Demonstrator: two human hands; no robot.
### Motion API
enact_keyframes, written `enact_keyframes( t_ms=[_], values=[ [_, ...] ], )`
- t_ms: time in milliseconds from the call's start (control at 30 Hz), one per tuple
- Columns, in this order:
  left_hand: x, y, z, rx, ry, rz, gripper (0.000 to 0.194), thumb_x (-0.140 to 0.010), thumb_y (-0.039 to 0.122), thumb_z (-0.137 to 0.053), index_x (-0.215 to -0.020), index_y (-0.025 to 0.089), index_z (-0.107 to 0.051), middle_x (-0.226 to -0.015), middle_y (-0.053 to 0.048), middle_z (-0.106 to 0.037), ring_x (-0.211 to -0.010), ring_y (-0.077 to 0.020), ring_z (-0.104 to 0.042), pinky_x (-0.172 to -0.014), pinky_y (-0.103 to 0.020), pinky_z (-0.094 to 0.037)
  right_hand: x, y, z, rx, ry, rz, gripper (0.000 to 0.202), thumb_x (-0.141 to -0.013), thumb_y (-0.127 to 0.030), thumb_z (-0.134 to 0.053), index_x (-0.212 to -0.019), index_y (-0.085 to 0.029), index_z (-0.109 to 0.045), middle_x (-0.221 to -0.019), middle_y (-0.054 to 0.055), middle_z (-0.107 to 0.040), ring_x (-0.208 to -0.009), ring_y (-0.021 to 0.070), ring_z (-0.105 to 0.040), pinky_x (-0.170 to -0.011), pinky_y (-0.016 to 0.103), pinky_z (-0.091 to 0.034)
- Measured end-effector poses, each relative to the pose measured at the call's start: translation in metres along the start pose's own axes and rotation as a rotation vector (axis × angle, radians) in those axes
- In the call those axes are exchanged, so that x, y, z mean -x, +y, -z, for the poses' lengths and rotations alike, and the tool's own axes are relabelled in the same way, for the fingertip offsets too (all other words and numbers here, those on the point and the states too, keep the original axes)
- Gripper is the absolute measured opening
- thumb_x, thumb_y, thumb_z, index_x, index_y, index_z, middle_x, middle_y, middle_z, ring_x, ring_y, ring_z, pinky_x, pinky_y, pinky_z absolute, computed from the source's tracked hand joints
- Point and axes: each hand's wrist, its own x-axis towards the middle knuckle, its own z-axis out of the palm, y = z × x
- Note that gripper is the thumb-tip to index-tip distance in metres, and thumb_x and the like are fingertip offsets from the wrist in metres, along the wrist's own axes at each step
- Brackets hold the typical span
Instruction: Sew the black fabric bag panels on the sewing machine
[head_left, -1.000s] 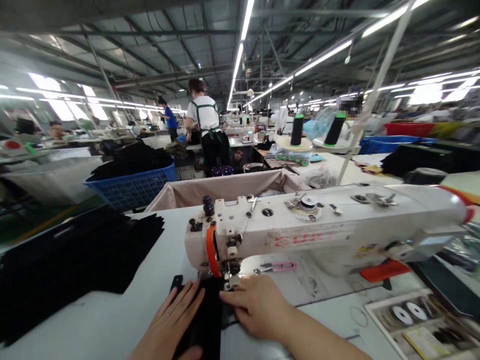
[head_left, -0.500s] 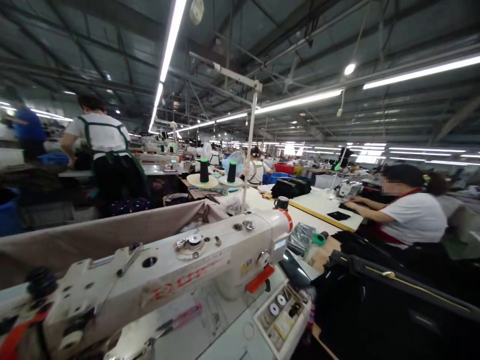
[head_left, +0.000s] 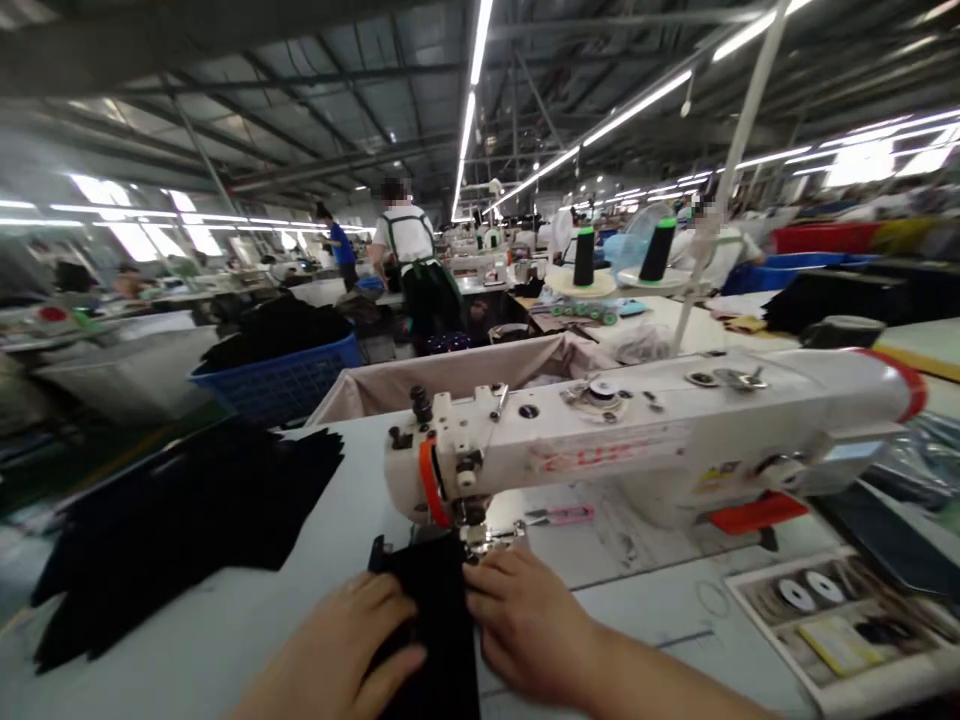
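Note:
A white sewing machine (head_left: 645, 440) stands across the table in front of me. A narrow strip of black fabric (head_left: 439, 620) lies under its needle and runs toward me. My left hand (head_left: 345, 650) rests flat on the strip's left side. My right hand (head_left: 525, 620) presses on its right edge, fingertips close to the presser foot (head_left: 480, 535). Both hands lie on the cloth with fingers spread.
A stack of black fabric pieces (head_left: 187, 520) lies at the left of the table. Pink thread snips (head_left: 562, 515) lie under the machine arm. A tray of bobbins (head_left: 832, 610) sits at the right. A cloth bin (head_left: 450, 375) and a blue basket (head_left: 277, 375) stand behind; other workers stand farther back.
Half a second ago my view had swung right toward a seated co-worker, with my hands out of sight. Now it is back on the needle, and both hands are on the black strip again.

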Motion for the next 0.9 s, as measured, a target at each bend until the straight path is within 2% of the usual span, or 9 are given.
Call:
enact_keyframes(
  t_ms=[67, 133, 233, 300, 400, 533, 633, 800, 900],
  values=[
    [-0.026, 0.005, -0.004, -0.048, -0.014, 0.005, 0.03, -0.093, 0.016, -0.045, -0.116, 0.023, -0.064, -0.115, -0.006, -0.067, -0.105, -0.0218, -0.063, -0.096, -0.039, -0.052, 0.0, -0.002, 0.002, -0.046, -0.006, -0.02, 0.023, -0.083, -0.023, -0.054, -0.104, -0.019, -0.062, -0.125, 0.002, -0.059, -0.106, 0.0208, -0.05, -0.096, 0.036, -0.038],
    [-0.044, 0.008, -0.02, -0.073, 0.016, -0.045, 0.04, -0.091, 0.009, -0.044, -0.126, 0.021, -0.058, -0.125, -0.007, -0.063, -0.116, -0.0229, -0.059, -0.104, -0.042, -0.046, -0.001, -0.003, 0.003, -0.069, -0.023, -0.035, 0.024, -0.082, -0.023, -0.055, -0.105, -0.02, -0.062, -0.125, 0.002, -0.059, -0.106, 0.0211, -0.05, -0.095, 0.036, -0.039],
    [-0.047, 0.003, -0.044, -0.078, 0.043, -0.128, 0.05, -0.088, 0.005, -0.045, -0.135, 0.022, -0.051, -0.132, -0.007, -0.06, -0.124, -0.0227, -0.053, -0.109, -0.04, -0.041, -0.003, -0.003, 0.001, -0.051, -0.034, -0.02, 0.024, -0.081, -0.024, -0.058, -0.105, -0.02, -0.061, -0.121, 0.003, -0.061, -0.104, 0.0221, -0.051, -0.092, 0.037, -0.041],
    [-0.04, -0.003, -0.051, -0.074, 0.043, -0.155, 0.057, -0.086, 0.003, -0.045, -0.139, 0.024, -0.048, -0.134, -0.006, -0.058, -0.127, -0.0217, -0.05, -0.112, -0.038, -0.038, -0.004, -0.002, -0.004, -0.008, -0.014, 0.016, 0.022, -0.081, -0.026, -0.062, -0.101, -0.018, -0.062, -0.113, 0.005, -0.063, -0.099, 0.0224, -0.053, -0.087, 0.037, -0.043],
    [-0.032, -0.01, -0.05, -0.07, 0.009, -0.178, 0.062, -0.084, 0.001, -0.045, -0.142, 0.024, -0.043, -0.141, -0.005, -0.053, -0.131, -0.0207, -0.046, -0.113, -0.038, -0.036, -0.007, 0.0, -0.017, 0.074, 0.079, 0.094, 0.016, -0.083, -0.03, -0.066, -0.091, -0.017, -0.063, -0.098, 0.006, -0.065, -0.089, 0.0213, -0.057, -0.078, 0.035, -0.045],
    [-0.031, -0.014, -0.045, -0.093, 0.022, -0.183, 0.062, -0.084, 0.0, -0.044, -0.142, 0.021, -0.041, -0.143, -0.006, -0.05, -0.132, -0.0213, -0.045, -0.111, -0.038, -0.038, -0.009, 0.002, -0.034, 0.106, 0.239, 0.185, 0.013, -0.089, -0.03, -0.061, -0.089, -0.017, -0.063, -0.104, 0.006, -0.065, -0.095, 0.0201, -0.057, -0.077, 0.031, -0.045],
    [-0.033, -0.016, -0.045, -0.09, 0.035, -0.223, 0.059, -0.084, 0.001, -0.044, -0.141, 0.019, -0.043, -0.14, -0.006, -0.053, -0.13, -0.02, -0.047, -0.112, -0.036, -0.037, -0.009, 0.004, -0.038, 0.121, 0.333, 0.22, 0.014, -0.093, -0.027, -0.056, -0.085, -0.018, -0.063, -0.101, 0.004, -0.066, -0.096, 0.0192, -0.057, -0.075, 0.03, -0.045],
    [-0.037, -0.021, -0.051, -0.059, 0.096, -0.292, 0.057, -0.084, 0.004, -0.044, -0.139, 0.018, -0.043, -0.132, -0.006, -0.06, -0.123, -0.0194, -0.052, -0.11, -0.034, -0.04, -0.006, 0.007, -0.042, 0.126, 0.297, 0.224, 0.011, -0.093, -0.029, -0.058, -0.086, -0.022, -0.063, -0.095, 0.0, -0.068, -0.103, 0.021, -0.055, -0.079, 0.031, -0.045],
    [-0.041, -0.021, -0.053, -0.052, 0.171, -0.319, 0.054, -0.083, 0.009, -0.046, -0.136, 0.022, -0.047, -0.113, -0.006, -0.066, -0.101, -0.0206, -0.062, -0.093, -0.032, -0.053, 0.0, 0.011, -0.055, 0.098, 0.282, 0.126, 0.014, -0.093, -0.034, -0.057, -0.097, -0.023, -0.064, -0.097, 0.002, -0.069, -0.089, 0.0171, -0.058, -0.077, 0.028, -0.047]
  ],
)
